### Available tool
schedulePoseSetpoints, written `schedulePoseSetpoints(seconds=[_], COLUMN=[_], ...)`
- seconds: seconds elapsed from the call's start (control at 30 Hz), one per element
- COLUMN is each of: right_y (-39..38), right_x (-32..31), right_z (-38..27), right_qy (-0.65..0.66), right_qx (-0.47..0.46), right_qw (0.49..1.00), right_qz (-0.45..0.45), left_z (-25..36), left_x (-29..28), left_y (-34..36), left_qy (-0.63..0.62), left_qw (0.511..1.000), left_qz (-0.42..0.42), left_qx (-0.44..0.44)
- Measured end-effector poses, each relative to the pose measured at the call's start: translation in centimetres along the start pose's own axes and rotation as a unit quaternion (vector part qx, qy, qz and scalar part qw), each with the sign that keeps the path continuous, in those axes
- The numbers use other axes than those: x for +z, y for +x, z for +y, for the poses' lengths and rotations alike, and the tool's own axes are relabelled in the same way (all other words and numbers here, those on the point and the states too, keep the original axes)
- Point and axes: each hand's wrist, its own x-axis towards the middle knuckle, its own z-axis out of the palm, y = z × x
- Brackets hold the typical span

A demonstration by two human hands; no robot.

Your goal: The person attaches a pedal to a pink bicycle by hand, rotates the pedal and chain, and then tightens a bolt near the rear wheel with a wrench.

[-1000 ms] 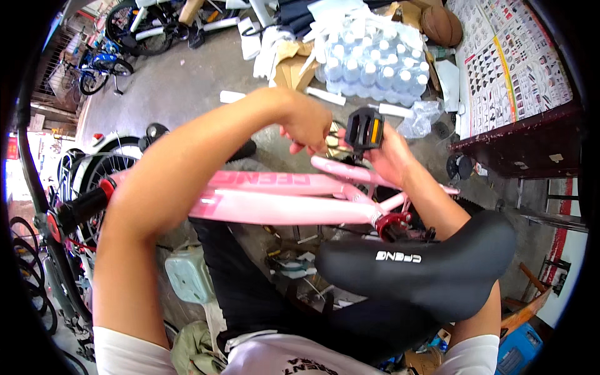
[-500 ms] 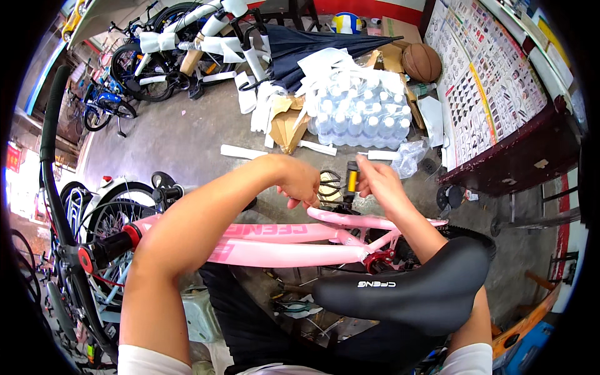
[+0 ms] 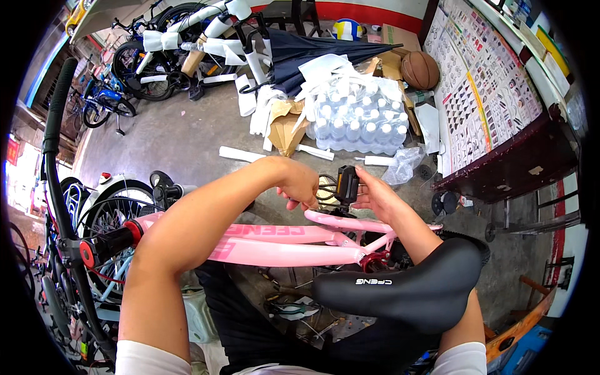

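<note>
Black bicycle pedal (image 3: 347, 184) sits turned from its earlier edge-on pose, between hands beyond pink frame (image 3: 281, 253) | left hand (image 3: 301, 187) curled, grip hidden; right hand (image 3: 380, 195) spread, contact unclear | saddle (image 3: 406, 287), handlebar (image 3: 56, 119) mounted; pedal seemingly attached, tightness unclear

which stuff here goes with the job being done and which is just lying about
Seems part of the job:
- black pedal, between the left hand and right hand
- pink bike frame
- black saddle

Seems just lying about:
- pack of bottles
- dark umbrella
- basketball
- volleyball
- torn cardboard
</note>
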Motion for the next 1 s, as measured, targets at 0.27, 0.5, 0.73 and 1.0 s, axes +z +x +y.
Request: schedulePoseSetpoints(seconds=[0.27,0.5,0.73,1.0], right_y=[-1.4,-3.5,-0.3,-0.5], right_x=[0.4,2.3,-1.1,0.0], right_z=[-1.4,-3.2,-0.2,-0.1], right_qy=[-0.081,-0.24,-0.057,-0.033], right_qx=[-0.094,-0.188,-0.057,-0.006], right_qw=[0.98,0.942,0.993,0.999], right_qz=[0.156,0.142,0.089,0.034], left_z=[-0.1,-0.1,0.4,0.3], left_x=[-0.2,0.1,0.0,-0.2], left_y=[0.3,0.2,0.0,0.2], left_qy=[-0.028,-0.013,-0.002,-0.028], left_qw=[1.0,1.0,1.0,1.0], left_qz=[-0.009,0.006,0.003,0.004], left_qx=[0.0,-0.004,0.003,0.005])
